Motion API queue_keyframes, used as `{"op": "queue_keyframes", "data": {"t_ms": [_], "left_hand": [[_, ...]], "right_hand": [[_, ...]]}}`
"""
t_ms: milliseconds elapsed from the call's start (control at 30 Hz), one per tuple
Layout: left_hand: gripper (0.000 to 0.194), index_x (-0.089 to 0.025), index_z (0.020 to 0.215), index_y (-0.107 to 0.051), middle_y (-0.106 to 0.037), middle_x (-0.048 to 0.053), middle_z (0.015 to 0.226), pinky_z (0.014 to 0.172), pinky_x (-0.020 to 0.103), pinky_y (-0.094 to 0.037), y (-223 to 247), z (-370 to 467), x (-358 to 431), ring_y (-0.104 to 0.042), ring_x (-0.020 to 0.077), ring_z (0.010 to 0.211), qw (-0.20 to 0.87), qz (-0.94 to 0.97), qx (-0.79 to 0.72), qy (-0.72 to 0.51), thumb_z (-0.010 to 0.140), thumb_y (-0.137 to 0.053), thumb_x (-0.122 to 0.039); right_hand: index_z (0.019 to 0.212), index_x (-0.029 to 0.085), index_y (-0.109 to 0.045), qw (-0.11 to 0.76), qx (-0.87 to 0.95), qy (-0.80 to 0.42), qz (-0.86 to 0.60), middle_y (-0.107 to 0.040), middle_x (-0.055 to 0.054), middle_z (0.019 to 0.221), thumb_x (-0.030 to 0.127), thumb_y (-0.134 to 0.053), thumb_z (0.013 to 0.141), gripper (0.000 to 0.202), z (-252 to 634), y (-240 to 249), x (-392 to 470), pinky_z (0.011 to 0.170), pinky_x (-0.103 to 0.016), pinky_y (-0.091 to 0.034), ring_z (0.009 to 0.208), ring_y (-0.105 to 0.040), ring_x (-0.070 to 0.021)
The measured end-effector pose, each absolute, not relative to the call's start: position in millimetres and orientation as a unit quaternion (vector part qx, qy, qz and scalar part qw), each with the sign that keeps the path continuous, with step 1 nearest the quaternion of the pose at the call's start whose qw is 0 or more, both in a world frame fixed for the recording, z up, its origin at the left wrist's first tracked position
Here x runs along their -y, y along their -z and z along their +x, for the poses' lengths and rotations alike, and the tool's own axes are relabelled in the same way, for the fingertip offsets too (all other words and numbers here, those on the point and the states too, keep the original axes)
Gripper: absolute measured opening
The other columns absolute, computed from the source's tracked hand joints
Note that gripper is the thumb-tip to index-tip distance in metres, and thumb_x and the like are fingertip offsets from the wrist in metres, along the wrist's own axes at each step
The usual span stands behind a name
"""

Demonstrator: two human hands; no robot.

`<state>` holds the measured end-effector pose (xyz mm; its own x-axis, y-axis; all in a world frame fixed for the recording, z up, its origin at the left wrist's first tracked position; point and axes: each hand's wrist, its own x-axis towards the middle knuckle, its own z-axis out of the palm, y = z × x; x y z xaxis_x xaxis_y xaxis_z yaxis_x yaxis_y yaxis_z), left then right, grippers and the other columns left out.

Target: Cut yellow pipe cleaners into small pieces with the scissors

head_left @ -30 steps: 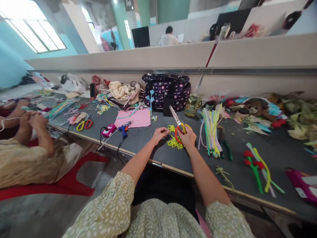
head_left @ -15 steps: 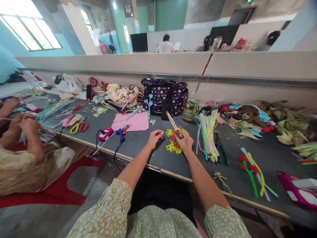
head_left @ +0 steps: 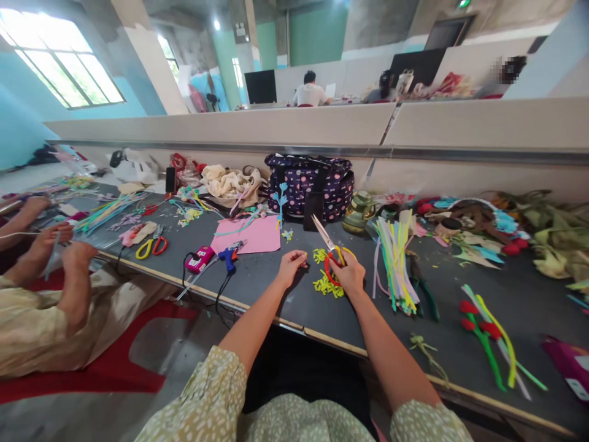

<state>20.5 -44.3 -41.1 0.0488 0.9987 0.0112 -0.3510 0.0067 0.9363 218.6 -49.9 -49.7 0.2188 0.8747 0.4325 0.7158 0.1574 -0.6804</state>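
Note:
My right hand (head_left: 352, 274) is wrapped round the red and yellow handles of a pair of scissors (head_left: 324, 233), whose blades point up and away, slightly parted. Beneath it, a loose pile of short yellow-green cut pieces (head_left: 327, 286) lies on the dark table. To the left, my left hand (head_left: 292, 267) is closed in a pinch just above the tabletop. A speck of yellow shows at its fingertips, too small to name. Right of the scissors lies a bundle of pastel pipe cleaners (head_left: 394, 264), beside green-handled pliers (head_left: 429, 294).
A pink sheet (head_left: 260, 236), a blue glue gun (head_left: 227, 258) and a magenta pack (head_left: 199, 259) lie to the left. Behind stand a patterned bag (head_left: 294, 184) and a green jar (head_left: 359, 212). Red-tipped green stems (head_left: 488, 347) lie right. A co-worker's hands (head_left: 76, 252) work at far left.
The view has tilted and shifted a little, so everything sits lower and mostly further right. My hands keep nearly the same pose over the table. The co-worker's hands have moved apart.

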Motion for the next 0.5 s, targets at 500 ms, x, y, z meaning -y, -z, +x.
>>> {"op": "queue_keyframes", "data": {"t_ms": [500], "left_hand": [[0.036,-0.011,0.083,-0.067,-0.061,0.001,0.072,0.064,0.024,-0.048,36.2,17.8,43.3,-0.053,0.0061,0.056,0.634,0.322,-0.379,-0.592,0.059,-0.082,-0.034]], "right_hand": [[0.101,0.017,-0.064,0.459,0.595,-0.128,-0.647,-0.063,-0.002,0.074,0.062,-0.049,0.076,0.054,220.9,43.6,47.0,0.063,-0.027,-0.044,0.063,-0.056,-0.0145]]}}
